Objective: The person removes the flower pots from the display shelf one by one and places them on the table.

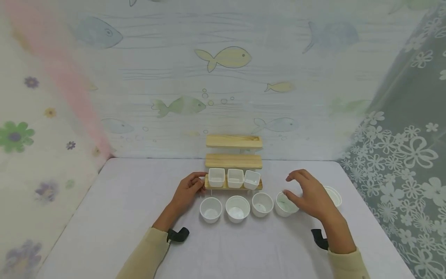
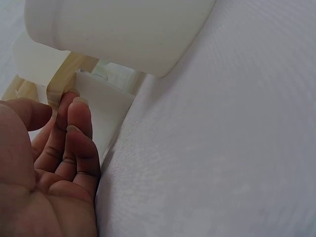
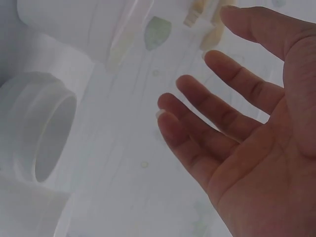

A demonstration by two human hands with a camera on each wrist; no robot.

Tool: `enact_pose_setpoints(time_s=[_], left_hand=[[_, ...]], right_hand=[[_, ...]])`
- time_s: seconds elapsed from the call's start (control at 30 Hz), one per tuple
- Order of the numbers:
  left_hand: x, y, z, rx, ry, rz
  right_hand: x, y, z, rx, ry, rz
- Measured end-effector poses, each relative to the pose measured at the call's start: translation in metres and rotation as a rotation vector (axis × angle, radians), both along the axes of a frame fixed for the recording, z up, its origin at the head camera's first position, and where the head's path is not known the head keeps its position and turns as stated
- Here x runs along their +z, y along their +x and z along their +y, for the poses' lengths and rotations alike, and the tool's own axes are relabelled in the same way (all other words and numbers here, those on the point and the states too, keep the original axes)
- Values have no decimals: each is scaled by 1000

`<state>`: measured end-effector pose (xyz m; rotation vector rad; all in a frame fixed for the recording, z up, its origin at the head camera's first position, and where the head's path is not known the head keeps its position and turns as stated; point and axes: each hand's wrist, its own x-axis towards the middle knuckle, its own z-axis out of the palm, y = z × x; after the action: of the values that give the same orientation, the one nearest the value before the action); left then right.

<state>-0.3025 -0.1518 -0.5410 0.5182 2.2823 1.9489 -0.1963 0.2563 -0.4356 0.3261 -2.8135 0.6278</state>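
Left grip (image 1: pixel 187 192) pinches one rack (image 1: pixel 233 161) bearing three square cups (image 1: pixel 235 179).

Left hand (image 1: pixel 185 192): pinching, fingers curled | Right hand (image 1: pixel 311 195): thumb, fingers apart

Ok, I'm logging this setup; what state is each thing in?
Wooden rack: standing.
Left hand: pinching rack's end.
Right hand: fingers apart, holding nothing.
Three square cups: uncovered, on lowest shelf; rightmost tilted.
Four round cups: uncovered, upright, in a row.
White round piece: unclear, partly hidden.

You're somewhere home-like: a fish-print wall (image 1: pixel 223 25) beyond your hands (image 1: pixel 187 192) (image 1: pixel 311 193), flowered curtain (image 1: pixel 411 97) to their right.
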Motion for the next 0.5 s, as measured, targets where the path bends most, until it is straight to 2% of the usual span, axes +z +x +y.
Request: enact_pose_setpoints(time_s=[0.5], left_hand=[[0, 25, 6, 47, 3, -5]], right_hand=[[1, -5, -16, 80, -6, -21]])
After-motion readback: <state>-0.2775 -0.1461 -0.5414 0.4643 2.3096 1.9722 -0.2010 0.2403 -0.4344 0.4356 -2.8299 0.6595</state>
